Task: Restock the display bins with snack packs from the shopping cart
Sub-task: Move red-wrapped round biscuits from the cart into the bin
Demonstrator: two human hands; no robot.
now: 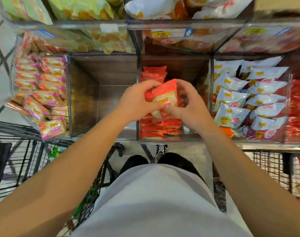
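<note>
While the left hand (137, 101) grips a red snack pack (163, 95), the right hand (187, 104) pinches its other edge. Both hover above the clear display bin (173, 136) of red packs (152, 129).

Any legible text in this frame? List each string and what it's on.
"9.90": yellow price tag on the upper shelf rail.
Line beneath that price: too blurred to read.
Second yellow tag at the upper right: blurred, unreadable.
Red snack pack held in both hands: yellow logo and white lettering, unreadable.
Logos on all other packs: unreadable.
</note>
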